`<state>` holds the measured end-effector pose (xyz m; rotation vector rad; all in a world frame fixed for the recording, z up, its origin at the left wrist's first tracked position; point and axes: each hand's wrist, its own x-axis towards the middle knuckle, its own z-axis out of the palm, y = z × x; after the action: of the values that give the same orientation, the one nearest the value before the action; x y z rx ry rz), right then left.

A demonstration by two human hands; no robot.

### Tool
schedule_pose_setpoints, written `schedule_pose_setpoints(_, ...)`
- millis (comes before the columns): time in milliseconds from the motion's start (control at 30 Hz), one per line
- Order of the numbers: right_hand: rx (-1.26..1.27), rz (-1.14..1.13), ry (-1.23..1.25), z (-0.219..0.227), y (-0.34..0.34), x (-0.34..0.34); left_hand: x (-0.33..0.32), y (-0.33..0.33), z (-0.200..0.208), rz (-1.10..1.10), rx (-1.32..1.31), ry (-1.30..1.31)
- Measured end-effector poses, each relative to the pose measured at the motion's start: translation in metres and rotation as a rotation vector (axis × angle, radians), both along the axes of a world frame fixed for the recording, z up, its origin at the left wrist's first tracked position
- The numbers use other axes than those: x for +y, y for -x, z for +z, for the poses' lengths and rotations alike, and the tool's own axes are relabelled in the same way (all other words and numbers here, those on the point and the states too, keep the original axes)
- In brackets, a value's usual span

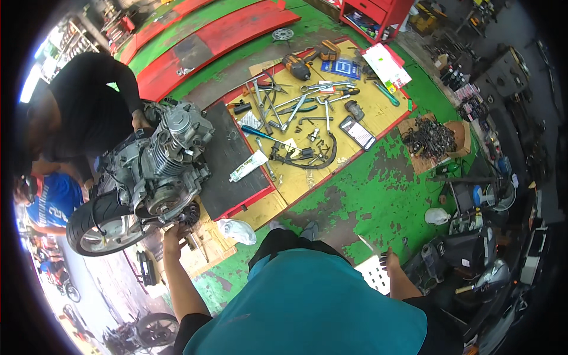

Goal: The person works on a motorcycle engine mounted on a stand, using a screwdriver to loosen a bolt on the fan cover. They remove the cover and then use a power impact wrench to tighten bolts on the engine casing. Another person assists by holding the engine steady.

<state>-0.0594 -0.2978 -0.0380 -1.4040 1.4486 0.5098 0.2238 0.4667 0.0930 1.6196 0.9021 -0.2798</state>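
A grey motorcycle engine (168,157) stands at the left, with a wheel and black tyre (100,228) beside it. My left hand (173,241) reaches up to the engine's lower near side, next to a dark ridged round part (189,214). Its fingers are partly hidden there, so their grip cannot be made out. Out to the right, my right hand (390,261) is curled, with a thin pale pointed strip (370,244) sticking out of it toward the upper left. Under that strip lies a white panel with holes (374,273).
A yellow-topped, red-edged platform (302,189) carries wrenches, pliers, an impact driver (297,67) and a phone (357,132). A cardboard box of dark metal parts (435,142) sits at the right. Another person (89,106) leans over the engine. A white plastic bag (236,231) lies near my feet.
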Motion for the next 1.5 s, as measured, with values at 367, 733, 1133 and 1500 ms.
schedule_pose_setpoints(367, -0.147, 0.188, -0.044, 0.025, -0.105, 0.05, 0.017, -0.005, -0.034, 0.011, -0.079, -0.243)
schedule_pose_setpoints(733, -0.027, 0.346, -0.03, 0.028, -0.126, 0.063, 0.017, 0.001, 0.005, 0.018, -0.024, -0.094)
schedule_pose_setpoints(1133, -0.049, 0.499, -0.05, 0.026, -0.223, 0.012, -0.002, -0.001, 0.011, 0.072, 0.055, -0.281)
schedule_pose_setpoints(1500, -0.019, 0.593, -0.033, 0.022, -0.291, -0.041, -0.015, 0.0, 0.005, 0.169, -0.113, -0.236)
